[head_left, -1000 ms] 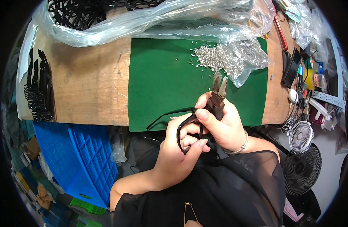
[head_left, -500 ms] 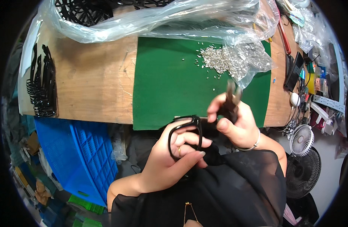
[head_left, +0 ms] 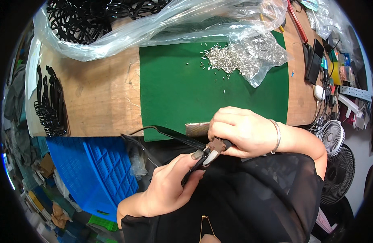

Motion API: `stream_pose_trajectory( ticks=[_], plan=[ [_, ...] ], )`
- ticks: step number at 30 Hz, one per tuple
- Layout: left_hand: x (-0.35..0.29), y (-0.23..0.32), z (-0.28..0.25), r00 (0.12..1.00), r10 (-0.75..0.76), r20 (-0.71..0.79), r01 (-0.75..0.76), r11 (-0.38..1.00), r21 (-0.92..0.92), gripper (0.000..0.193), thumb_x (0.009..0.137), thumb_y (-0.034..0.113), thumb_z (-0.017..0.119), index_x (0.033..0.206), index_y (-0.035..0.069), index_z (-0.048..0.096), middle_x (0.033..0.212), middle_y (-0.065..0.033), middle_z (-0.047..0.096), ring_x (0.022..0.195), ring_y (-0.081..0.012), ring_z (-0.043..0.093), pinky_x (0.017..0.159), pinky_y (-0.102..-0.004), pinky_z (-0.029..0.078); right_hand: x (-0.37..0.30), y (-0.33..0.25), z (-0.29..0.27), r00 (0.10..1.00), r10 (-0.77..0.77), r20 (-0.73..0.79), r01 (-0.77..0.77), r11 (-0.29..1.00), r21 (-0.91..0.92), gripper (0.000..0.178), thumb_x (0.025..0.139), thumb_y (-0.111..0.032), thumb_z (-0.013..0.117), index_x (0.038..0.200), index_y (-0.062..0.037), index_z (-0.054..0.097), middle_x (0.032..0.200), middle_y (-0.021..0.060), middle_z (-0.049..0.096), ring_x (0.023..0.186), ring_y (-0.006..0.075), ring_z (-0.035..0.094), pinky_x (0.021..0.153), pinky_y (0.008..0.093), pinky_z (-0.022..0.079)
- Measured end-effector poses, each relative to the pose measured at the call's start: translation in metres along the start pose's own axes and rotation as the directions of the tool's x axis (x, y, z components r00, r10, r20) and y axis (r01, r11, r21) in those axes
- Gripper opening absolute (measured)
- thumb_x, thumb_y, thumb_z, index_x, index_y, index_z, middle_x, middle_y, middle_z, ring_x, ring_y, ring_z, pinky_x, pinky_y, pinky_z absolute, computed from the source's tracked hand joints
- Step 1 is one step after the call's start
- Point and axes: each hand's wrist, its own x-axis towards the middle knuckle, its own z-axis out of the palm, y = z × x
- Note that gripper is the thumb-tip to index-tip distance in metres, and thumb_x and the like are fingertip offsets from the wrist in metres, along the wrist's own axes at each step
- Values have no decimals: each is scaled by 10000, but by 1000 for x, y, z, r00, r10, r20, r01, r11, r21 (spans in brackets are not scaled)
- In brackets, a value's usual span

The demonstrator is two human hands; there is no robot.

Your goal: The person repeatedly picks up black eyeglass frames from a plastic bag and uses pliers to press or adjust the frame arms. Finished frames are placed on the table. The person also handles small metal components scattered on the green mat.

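My left hand (head_left: 168, 184) is closed on a pair of black eyeglass frames (head_left: 176, 136), pinching the front between thumb and fingers. The two temples stretch out to the left. My right hand (head_left: 241, 131) is wrapped round pliers (head_left: 216, 146), whose worn metal jaws meet the frame beside my left thumb. Fingers hide most of the handles, and exactly what lies between the jaws cannot be made out. Beyond my hands, small silvery metal pieces (head_left: 219, 57) lie heaped on a green mat (head_left: 174, 85), partly inside a clear plastic bag (head_left: 261, 60).
Black eyeglass frames (head_left: 51, 117) stand in a row at the left. More fill a large clear bag (head_left: 113, 44) at the back. A blue crate (head_left: 89, 170) is below the table's left edge. Red-handled tool (head_left: 298, 22), phone-like black device (head_left: 314, 62) and white fan (head_left: 331, 137) sit right.
My right hand has come down and left, bringing the pliers against the eyeglass frames. My left hand has turned the frames so their temples point left.
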Motion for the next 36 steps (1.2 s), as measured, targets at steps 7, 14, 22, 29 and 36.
stream_pose_trajectory(
  ticks=[7, 14, 22, 29, 36],
  plan=[
    [18, -25, -7, 964, 253, 83, -265, 947, 183, 398, 674, -94, 620, 1046, -22, 500, 872, -165, 579, 728, -321, 587, 606, -326, 482, -5, 8, 13, 991, 16, -129, -39, 982, -183, 246, 617, -163, 683, 668, -63, 465, 648, 66, 475, 619, 224, 517, 575, 327, 432],
    [22, -11, -10, 989, -147, 21, 137, 843, -520, 414, 786, 31, 615, 1129, -16, 389, 924, -94, 574, 822, -157, 572, 724, -257, 445, 4, 2, 18, 975, 40, -220, -95, 965, -243, 243, 606, -127, 680, 704, -57, 469, 658, 71, 460, 627, 244, 493, 585, 336, 402],
    [29, -19, -56, 910, -202, -362, 231, 972, 39, 214, 875, 93, 466, 1058, -18, 469, 750, -37, 559, 686, -104, 546, 596, -217, 447, 3, 23, 9, 969, 195, -154, -215, 968, -129, 231, 668, -143, 664, 804, -69, 493, 730, 84, 489, 699, 266, 498, 646, 353, 408],
    [48, -88, -97, 852, -131, -507, 415, 761, 499, 167, 755, 157, 598, 828, 12, 556, 700, -140, 580, 698, -293, 580, 645, -379, 450, 0, 37, 22, 970, 209, -126, -213, 977, -18, 198, 671, -97, 641, 807, -70, 500, 747, 78, 502, 710, 267, 503, 657, 349, 414],
    [142, -28, -115, 704, 379, -600, 26, 831, 556, 194, 831, 143, 545, 943, -16, 547, 834, -124, 602, 738, -191, 583, 677, -277, 457, 2, 38, 24, 958, 248, -142, -250, 968, -1, 196, 664, -86, 636, 808, -69, 504, 743, 86, 502, 707, 266, 499, 655, 347, 410]
  ],
)
